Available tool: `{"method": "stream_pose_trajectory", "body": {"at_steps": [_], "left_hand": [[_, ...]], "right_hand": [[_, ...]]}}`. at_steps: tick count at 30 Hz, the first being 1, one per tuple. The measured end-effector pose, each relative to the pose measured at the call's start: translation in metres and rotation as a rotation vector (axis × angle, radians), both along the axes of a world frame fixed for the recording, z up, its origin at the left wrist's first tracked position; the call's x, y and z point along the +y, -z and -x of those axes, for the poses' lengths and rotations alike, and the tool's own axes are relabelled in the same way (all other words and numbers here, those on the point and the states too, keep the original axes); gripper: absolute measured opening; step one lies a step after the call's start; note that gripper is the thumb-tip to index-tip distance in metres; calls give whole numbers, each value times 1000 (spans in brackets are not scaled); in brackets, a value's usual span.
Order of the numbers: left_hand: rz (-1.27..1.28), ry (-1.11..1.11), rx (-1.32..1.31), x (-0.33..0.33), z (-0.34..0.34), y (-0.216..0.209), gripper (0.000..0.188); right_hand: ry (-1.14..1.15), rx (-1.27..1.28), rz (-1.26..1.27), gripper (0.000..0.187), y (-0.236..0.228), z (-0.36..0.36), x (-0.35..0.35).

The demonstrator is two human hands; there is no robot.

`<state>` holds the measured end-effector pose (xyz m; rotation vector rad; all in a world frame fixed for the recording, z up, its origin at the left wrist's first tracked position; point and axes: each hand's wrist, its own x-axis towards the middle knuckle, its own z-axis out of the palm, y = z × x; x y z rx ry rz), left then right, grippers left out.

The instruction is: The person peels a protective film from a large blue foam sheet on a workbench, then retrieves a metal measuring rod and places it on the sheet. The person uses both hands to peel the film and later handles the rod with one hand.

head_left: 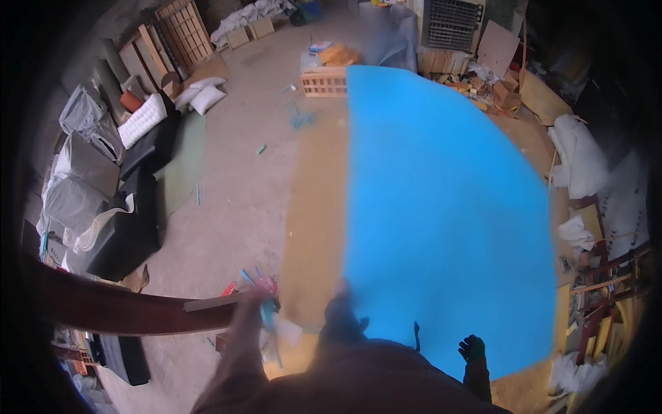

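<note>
A large bright blue sheet (448,207) lies flat over a brown board (314,221). Over the sheet's near right part hangs my right hand (472,348), dark as if gloved. Its fingers are loosely bent and somewhat apart, and nothing shows in them. On the left, my left hand (254,303) is smeared by motion near the end of a dark reddish-brown curved beam (138,303). A small teal patch sits beside that hand, and I cannot make out whether it is held. My foot (341,314), blurred, is at the sheet's left edge.
Black padded pieces (127,224) and plastic-wrapped furniture (83,179) line the left side. A wooden crate (324,84) stands at the sheet's far left corner. White bundled material (579,155) and a rack with wood and yellow foam scraps (607,303) border the right. Small scraps lie on the floor.
</note>
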<state>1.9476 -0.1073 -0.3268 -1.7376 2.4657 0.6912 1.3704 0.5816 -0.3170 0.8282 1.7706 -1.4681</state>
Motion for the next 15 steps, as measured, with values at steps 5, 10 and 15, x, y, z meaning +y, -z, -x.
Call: {"method": "stream_pose_trajectory", "body": {"at_steps": [5, 10, 15], "left_hand": [[934, -35, 690, -430, 209, -326, 115], [595, 189, 1164, -390, 312, -504, 58], [345, 193, 955, -270, 350, -270, 34]], "right_hand": [[-380, 32, 409, 32, -52, -39, -100], [-546, 170, 228, 45, -111, -77, -218], [-479, 124, 244, 45, -109, -113, -201]]}}
